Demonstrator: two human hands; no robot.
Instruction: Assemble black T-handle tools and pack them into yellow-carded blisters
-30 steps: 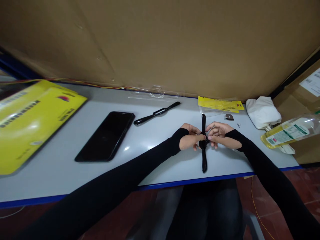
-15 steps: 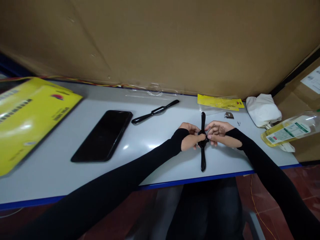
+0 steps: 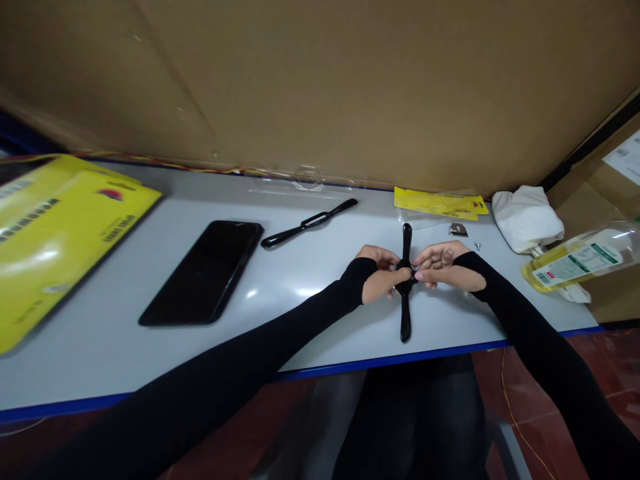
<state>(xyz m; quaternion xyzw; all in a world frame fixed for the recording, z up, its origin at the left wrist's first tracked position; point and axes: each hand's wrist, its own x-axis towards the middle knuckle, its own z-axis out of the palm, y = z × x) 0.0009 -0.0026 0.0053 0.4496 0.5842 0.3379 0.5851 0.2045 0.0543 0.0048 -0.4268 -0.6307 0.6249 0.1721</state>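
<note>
A black spokeshave point(image 3: 406, 320) stands lengthwise in front of me, one handle pointing to the wall and the other to the table's front edge. My left hand point(image 3: 383, 270) grips its middle from the left, thumb on top. From the right, my right hand point(image 3: 443, 265) brings thumb and fingertips together at the same middle part; whatever small piece is pinched there is hidden. Beyond my right hand lie a metal blade point(image 3: 458, 230) and small screws point(image 3: 477, 246). Another black spokeshave body point(image 3: 310, 223) rests to the left, its middle slot open.
A black phone point(image 3: 203, 273) and large yellow packages point(image 3: 65, 233) lie on the left. Yellow cards point(image 3: 440, 203) and clear plastic point(image 3: 307, 180) are along the cardboard wall point(image 3: 320, 80). At the right sit a white cloth point(image 3: 527, 220) and a bottle of yellow liquid point(image 3: 575, 263).
My right hand's fingers have shifted slightly and lie a little straighter at the spokeshave's middle. My left hand keeps its grip, and the spokeshave has barely moved.
</note>
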